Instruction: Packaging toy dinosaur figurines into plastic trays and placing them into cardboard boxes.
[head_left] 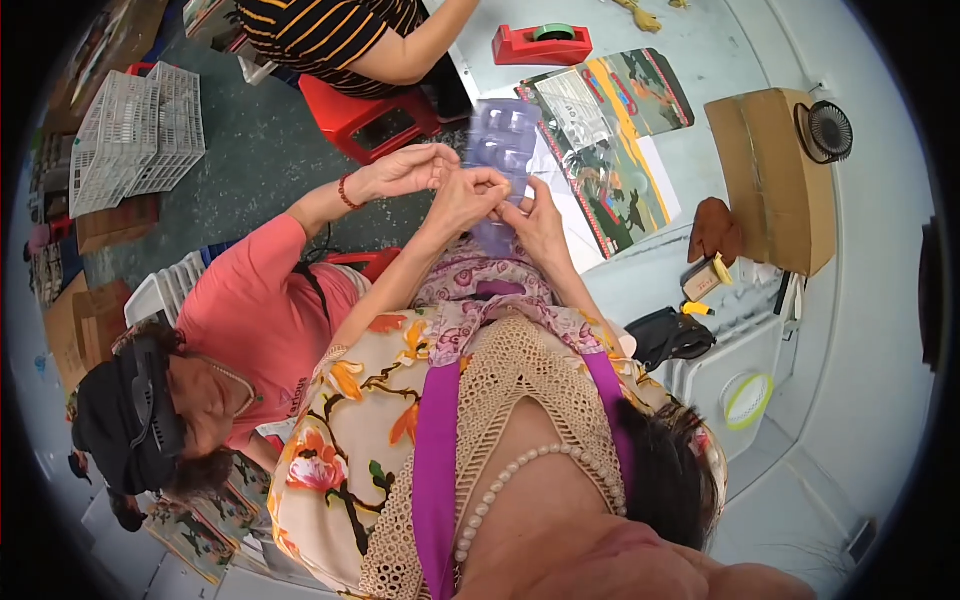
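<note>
A translucent bluish-purple plastic blister tray [500, 140] with molded pockets is held upright in front of my lap, just off the table's edge. My left hand [465, 205] is closed, its thumb and fingertips pinched at the middle of the tray. Beside it, my right hand [538, 225] grips the tray's right side with bent fingers. The fingertips of both hands nearly meet, and whether something small lies between them cannot be made out. The tray's lower part [492, 240] hangs below my hands.
A co-worker's hand [408, 170] is close to my left hand. Printed cards [640, 190] with a clear packet lie on the table, near a red tape dispenser [542, 46], a cardboard box [765, 180] and a small fan [828, 132]. Another person sits on a red stool [350, 118].
</note>
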